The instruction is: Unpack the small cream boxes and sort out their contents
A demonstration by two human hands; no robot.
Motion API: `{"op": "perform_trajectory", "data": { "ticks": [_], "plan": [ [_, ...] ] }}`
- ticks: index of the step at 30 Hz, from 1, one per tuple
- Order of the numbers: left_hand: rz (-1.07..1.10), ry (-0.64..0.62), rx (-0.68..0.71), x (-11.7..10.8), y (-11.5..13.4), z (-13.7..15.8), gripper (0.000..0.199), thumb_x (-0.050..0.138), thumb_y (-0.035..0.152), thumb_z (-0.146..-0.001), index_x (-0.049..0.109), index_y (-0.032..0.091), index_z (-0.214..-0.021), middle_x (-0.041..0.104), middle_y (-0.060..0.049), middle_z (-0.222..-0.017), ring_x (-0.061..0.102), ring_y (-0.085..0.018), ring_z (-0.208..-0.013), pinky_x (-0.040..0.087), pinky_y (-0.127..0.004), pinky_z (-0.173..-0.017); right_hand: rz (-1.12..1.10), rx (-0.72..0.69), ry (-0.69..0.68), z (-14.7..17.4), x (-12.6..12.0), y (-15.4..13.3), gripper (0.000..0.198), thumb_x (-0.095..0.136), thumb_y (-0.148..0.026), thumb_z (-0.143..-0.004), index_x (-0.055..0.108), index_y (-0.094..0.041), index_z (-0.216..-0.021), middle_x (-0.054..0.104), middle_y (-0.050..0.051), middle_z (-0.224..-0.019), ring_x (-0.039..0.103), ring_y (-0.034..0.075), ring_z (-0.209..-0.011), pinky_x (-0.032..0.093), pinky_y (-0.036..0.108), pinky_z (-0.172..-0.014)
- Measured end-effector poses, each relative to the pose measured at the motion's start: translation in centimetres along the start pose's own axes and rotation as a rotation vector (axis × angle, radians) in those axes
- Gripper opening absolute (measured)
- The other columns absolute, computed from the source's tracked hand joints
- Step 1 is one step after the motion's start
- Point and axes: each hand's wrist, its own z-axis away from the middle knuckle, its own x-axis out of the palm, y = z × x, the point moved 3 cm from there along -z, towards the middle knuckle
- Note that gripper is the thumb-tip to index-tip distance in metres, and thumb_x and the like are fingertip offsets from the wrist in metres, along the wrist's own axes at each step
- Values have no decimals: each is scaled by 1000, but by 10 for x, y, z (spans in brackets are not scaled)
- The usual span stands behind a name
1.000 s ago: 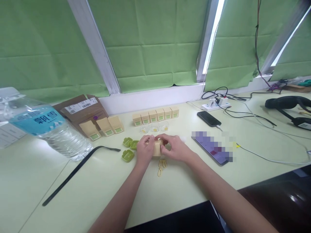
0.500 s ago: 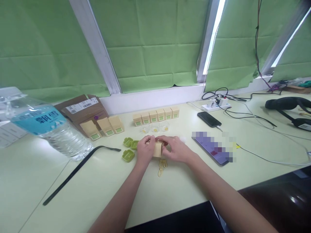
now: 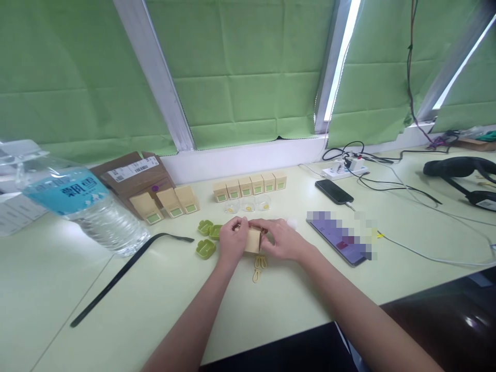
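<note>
Between my hands is a small brown cardboard box (image 3: 253, 241). My left hand (image 3: 233, 239) grips its left side, fingers closed near the top edge. My right hand (image 3: 282, 238) has its thumb and fingers closed on the right side and top edge. My fingers partly cover the box's top. Left of my left hand lie three green leafy-shaped small dishes (image 3: 205, 248). Just below the box are several pale yellow loop-shaped pieces (image 3: 256, 275). Beyond my hands stand three clear domed pieces with yellow centres (image 3: 248, 206). Something white (image 3: 291, 223) shows behind my right hand.
A row of several small brown boxes (image 3: 245, 186) stands at the back, and three larger ones (image 3: 169, 202) lean by an open carton (image 3: 135, 173). A water bottle (image 3: 89, 201) and black strap (image 3: 132, 263) lie left. Phones (image 3: 334, 191), a power strip (image 3: 344, 171) and headphones (image 3: 461, 168) are right.
The view has shifted very slightly. Both hands stay on the box, which looks turned a little, with its right side showing slightly more.
</note>
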Motion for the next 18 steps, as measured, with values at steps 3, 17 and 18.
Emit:
{"op": "perform_trajectory", "data": {
  "ticks": [3,17,18],
  "plan": [
    [4,17,-5,-1,-1,0,31,57,39,-83,57,18,-60,51,2,-58,45,-12,-58,37,-25,-56,-19,-14,9,1,0,1,60,49,-11,-79,58,-22,-137,72,5,-123,70,25,-104,52,38,-93],
    [83,102,-9,-8,-5,-3,28,55,37,-85,60,19,-64,57,2,-63,50,-14,-63,39,-24,-60,-156,-21,66,0,0,-3,47,59,-20,-86,59,-27,-133,68,4,-127,63,20,-105,50,37,-96],
    [78,97,-10,-8,-6,-3,28,55,37,-85,60,19,-64,57,2,-63,50,-14,-63,39,-24,-60,-155,-25,68,1,0,-4,49,58,-17,-85,59,-27,-133,68,4,-126,63,20,-105,50,37,-96]
  ]
}}
